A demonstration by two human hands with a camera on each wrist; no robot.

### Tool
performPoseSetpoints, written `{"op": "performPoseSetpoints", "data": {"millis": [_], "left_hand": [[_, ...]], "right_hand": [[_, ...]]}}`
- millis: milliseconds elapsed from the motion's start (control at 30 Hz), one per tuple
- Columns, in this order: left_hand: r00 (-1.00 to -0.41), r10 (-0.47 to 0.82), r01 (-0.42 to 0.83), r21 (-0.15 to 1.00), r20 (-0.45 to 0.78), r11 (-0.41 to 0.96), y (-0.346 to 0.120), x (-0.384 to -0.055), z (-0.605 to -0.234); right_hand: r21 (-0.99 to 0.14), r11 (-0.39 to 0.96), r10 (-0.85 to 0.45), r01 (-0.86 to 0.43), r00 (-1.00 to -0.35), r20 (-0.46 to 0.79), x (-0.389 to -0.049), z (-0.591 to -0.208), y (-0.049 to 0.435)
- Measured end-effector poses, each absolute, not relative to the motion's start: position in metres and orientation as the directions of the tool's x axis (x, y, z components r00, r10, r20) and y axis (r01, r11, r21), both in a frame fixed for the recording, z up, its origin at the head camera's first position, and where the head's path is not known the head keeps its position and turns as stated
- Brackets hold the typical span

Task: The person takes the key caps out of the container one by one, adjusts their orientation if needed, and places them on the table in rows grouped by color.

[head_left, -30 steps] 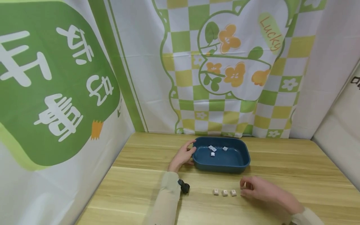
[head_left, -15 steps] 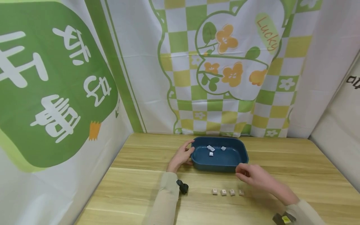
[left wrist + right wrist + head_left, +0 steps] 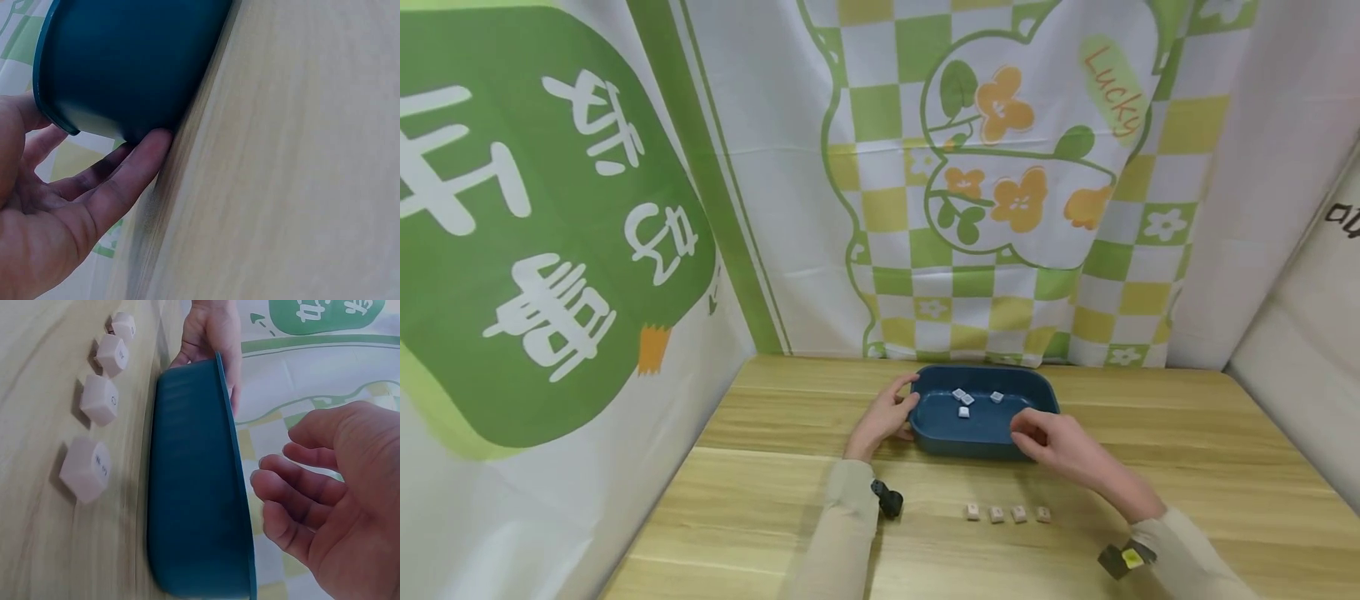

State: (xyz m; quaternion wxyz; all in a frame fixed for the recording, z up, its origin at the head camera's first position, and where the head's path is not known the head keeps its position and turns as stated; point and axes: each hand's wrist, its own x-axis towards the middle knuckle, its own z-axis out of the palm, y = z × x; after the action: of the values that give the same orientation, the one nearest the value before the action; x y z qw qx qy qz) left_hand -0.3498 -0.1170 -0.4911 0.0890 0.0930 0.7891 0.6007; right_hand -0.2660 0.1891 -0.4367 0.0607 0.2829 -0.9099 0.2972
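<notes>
My left hand holds the left end of a dark teal box, its fingers spread along the end wall; in the left wrist view fingertips touch the lower wall. My right hand is over the box's front right corner, fingers loosely curled. In the right wrist view nothing shows between thumb and fingers. Several small white keycaps lie loose inside the box. In front of it several pale keycaps stand in a spaced row, marks on their tops too blurred to read surely.
The wood-grain table carries the box near its back edge. Behind hangs a green and yellow checked cloth. More white cloth closes off the left side. A small black device is on the left wrist.
My right hand has left a keycap at the right end of the row. It has moved up and left to the box. My left hand has stayed on the box.
</notes>
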Motion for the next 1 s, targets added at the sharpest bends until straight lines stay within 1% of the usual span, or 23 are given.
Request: {"op": "performPoseSetpoints", "data": {"millis": [233, 533, 767, 1000], "left_hand": [[-0.965, 0.259, 0.038, 0.968, -0.028, 0.246, -0.115, -0.350, -0.492], [-0.967, 0.252, 0.041, 0.967, -0.025, 0.253, -0.116, -0.351, -0.492], [-0.969, 0.246, 0.038, 0.964, -0.029, 0.264, -0.116, -0.350, -0.492], [-0.967, 0.255, 0.042, 0.969, -0.022, 0.242, -0.116, -0.350, -0.492]], "right_hand": [[-0.479, 0.677, -0.475, -0.559, -0.829, 0.295, -0.281, -0.441, 0.179], [-0.500, 0.660, -0.472, -0.561, -0.827, 0.305, -0.300, -0.445, 0.169], [-0.514, 0.673, -0.497, -0.532, -0.840, 0.219, -0.315, -0.445, 0.159], [-0.488, 0.687, -0.521, -0.538, -0.833, 0.185, -0.331, -0.449, 0.152]]}}
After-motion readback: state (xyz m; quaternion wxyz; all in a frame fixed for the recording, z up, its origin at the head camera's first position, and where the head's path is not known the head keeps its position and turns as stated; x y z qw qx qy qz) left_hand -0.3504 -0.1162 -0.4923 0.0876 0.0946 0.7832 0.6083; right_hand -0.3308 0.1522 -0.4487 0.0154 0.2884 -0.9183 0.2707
